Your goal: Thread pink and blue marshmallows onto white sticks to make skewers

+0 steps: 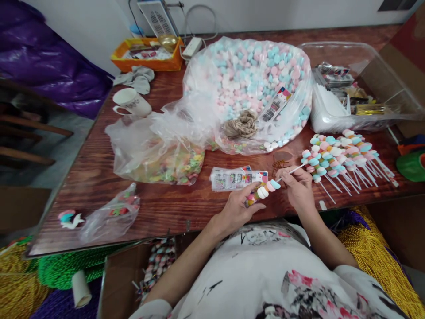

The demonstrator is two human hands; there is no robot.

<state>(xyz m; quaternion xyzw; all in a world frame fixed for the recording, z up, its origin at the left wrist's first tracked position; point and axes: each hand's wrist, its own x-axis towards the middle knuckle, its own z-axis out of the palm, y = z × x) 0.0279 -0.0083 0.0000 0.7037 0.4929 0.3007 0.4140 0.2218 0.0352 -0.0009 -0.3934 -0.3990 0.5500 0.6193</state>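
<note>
Between my two hands is a candy skewer [263, 192] with pink, white and blue pieces on a thin white stick. My left hand [241, 206] grips its candy end, thumb and forefinger around the pieces. The fingers of my right hand [298, 185] pinch the bare stick, which points up to the right. Just beyond my left hand lie flat printed wrappers [232, 179]. Right of my right hand is a pile of finished-looking candy skewers [335, 155], their sticks toward the table's front edge. A large clear bag of pastel candies [252, 75] stands behind.
A bag of colourful gummies [166, 164] and a small bag [114, 215] lie left. Farther back are a white mug [132, 103], a grey cloth [137, 79] and an orange tray [149, 65]. A clear plastic bin [368, 117] stands back right. A box of skewers [159, 261] sits below the table.
</note>
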